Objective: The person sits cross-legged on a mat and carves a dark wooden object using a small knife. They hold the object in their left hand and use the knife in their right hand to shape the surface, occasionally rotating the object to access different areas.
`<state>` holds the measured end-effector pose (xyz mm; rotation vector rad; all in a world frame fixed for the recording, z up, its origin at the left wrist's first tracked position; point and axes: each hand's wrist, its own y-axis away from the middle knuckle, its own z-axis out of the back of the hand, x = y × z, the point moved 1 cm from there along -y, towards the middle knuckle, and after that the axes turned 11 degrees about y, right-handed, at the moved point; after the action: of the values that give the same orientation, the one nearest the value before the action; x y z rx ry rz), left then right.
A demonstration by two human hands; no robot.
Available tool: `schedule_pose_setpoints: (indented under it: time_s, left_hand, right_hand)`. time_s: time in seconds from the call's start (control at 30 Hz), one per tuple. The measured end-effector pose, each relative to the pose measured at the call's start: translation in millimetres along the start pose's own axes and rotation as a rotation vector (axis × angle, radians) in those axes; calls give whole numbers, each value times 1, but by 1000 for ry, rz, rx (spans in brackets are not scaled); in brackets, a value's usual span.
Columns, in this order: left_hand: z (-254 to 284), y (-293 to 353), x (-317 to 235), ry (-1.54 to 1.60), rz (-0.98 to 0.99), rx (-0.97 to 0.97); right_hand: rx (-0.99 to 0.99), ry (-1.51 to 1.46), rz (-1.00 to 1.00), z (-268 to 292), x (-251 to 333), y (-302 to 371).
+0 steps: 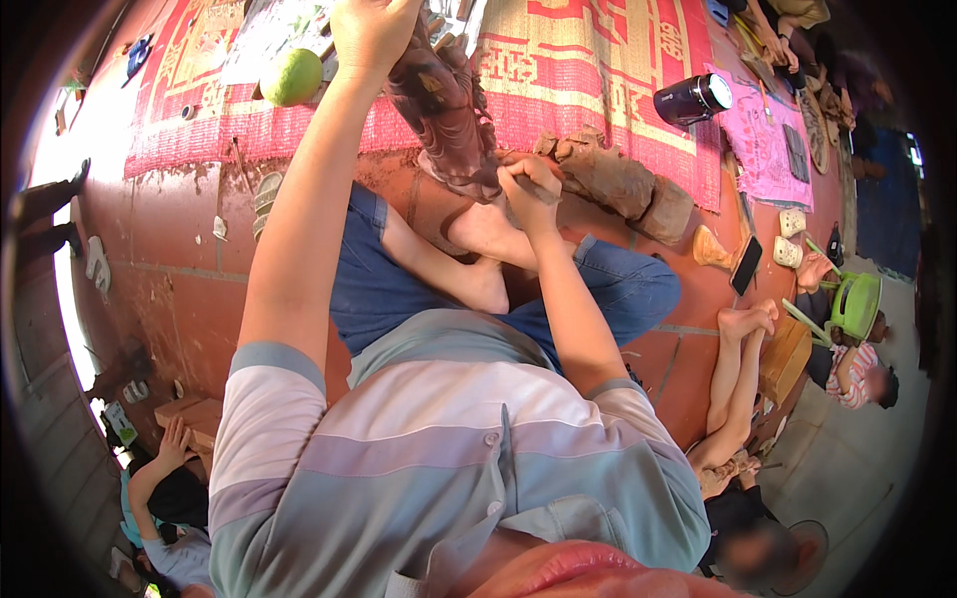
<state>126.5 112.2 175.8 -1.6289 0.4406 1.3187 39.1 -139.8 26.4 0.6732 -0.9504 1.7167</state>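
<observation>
A dark reddish-brown carved figure [444, 115] with folded-looking drapery leans between my crossed legs and the mat, its lower end close to my bare feet. My left hand [374, 35] reaches to the figure's upper end; its fingers are cut off by the picture's top edge, so their hold cannot be seen. Beside the figure's lower end, my right hand [530, 187] is closed, fingers curled in, against or very near the carving. Whatever it pinches is too small or hidden to name.
A red and yellow woven mat [598, 90] spreads ahead, with a round green fruit [291, 78] and a lit black lamp [690, 100]. Rough brown blocks [623, 184] lie right of the figure, then a phone [746, 265]. Other people sit at both sides; a green chair [855, 304] stands right.
</observation>
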Motion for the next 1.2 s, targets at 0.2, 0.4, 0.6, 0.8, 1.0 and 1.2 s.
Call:
schedule_pose_setpoints:
  time_s: [0.2,0.4,0.6,0.8,1.0,1.2]
  left_hand:
    - [-5,5,-9,-39,84,46]
    - [5,11,17,-728,-305,143]
    - [5,9,-34,-220,-119,-93]
    - [4,11,-36,-208,-117,-139]
    - [2,11,-33,-254,-54,-87]
    - [4,11,-34,-230,-66,-89]
  right_hand:
    - [-2,-22,22,12,-11,-1]
    - [1,-159,20,5,-26,23]
    - [-10,-3,105,-7,-13,10]
    - [-30,14,165,-3,-25,26]
    - [-15,-34,72,12,1,12]
    - [91,11,-87,21,-2,8]
